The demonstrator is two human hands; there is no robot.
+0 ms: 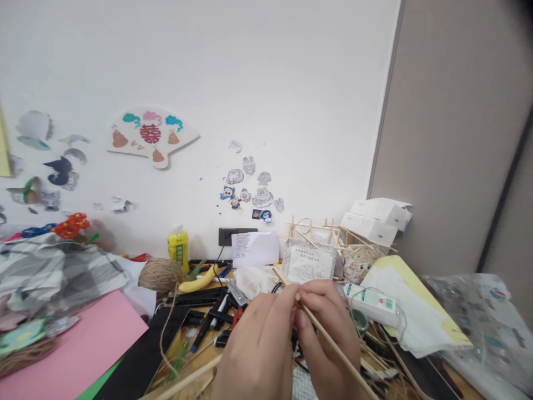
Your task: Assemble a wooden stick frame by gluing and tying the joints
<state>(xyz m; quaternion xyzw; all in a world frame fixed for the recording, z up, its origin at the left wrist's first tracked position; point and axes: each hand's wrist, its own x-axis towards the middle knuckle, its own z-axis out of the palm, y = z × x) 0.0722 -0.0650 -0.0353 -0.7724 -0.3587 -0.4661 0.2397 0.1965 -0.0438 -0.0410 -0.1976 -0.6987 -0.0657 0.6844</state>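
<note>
My left hand and my right hand meet above the cluttered table, their fingertips pressed together. A thin round wooden stick slants from the lower right up to a blunt end between my fingertips, with my right hand closed on it. A second wooden stick comes from the lower left and goes behind my closed left hand, which hides its grip. Another short stick end sticks out above my fingers; I cannot tell which stick it belongs to. Whether string lies between my fingertips is hidden.
A ball of twine trails a strand to the left. Near it are a yellow bottle, a banana-shaped thing and several pens. A stick frame stands behind my hands. Pink paper lies left; a white packet lies right.
</note>
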